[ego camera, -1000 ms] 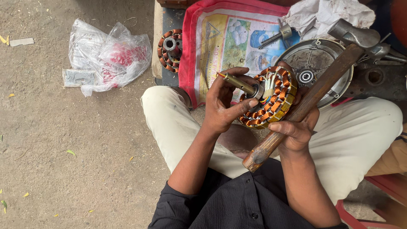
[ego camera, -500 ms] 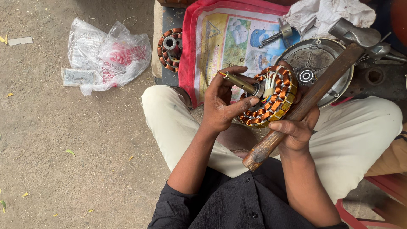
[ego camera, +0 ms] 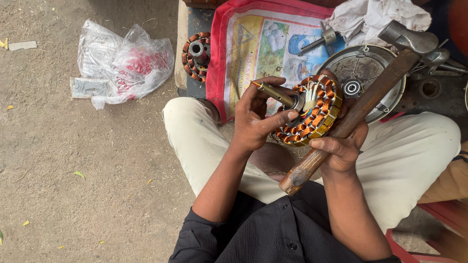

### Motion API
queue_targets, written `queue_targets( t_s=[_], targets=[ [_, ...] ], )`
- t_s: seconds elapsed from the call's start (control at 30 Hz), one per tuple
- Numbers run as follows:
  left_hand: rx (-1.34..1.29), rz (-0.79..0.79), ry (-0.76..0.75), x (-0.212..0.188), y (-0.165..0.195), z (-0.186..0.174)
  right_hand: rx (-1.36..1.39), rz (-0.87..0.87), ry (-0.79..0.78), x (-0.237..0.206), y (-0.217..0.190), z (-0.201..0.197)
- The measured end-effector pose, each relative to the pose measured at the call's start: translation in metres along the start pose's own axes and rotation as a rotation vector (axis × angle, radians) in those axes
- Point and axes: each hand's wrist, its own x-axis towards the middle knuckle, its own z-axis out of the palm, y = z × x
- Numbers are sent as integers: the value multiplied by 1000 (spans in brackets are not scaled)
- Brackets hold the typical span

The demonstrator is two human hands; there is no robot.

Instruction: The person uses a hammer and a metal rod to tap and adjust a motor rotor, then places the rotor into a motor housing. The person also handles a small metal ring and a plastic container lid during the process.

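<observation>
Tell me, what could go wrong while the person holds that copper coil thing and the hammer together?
The right hand grips the hammer and also props the copper coil, so either might slip. The hammer's metal head hangs over the round metal cover and could knock it. The left hand has fingers by the shaft and the thin wires, which could probably get bent or pinch a finger.
</observation>
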Motion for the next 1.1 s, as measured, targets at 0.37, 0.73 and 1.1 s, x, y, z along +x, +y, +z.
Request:
queue_targets(
  t_s=[0.37,0.73,1.1],
  targets=[
    [-99,42,-69,-2,-9,-8,7,51,7,1,3,6],
    [810,396,64,7,5,-25,-101,166,-85,18,-19,-29],
    [1034,531,116,36,-39,-45,-1741,442,290,37,-105,-168]
  ],
)
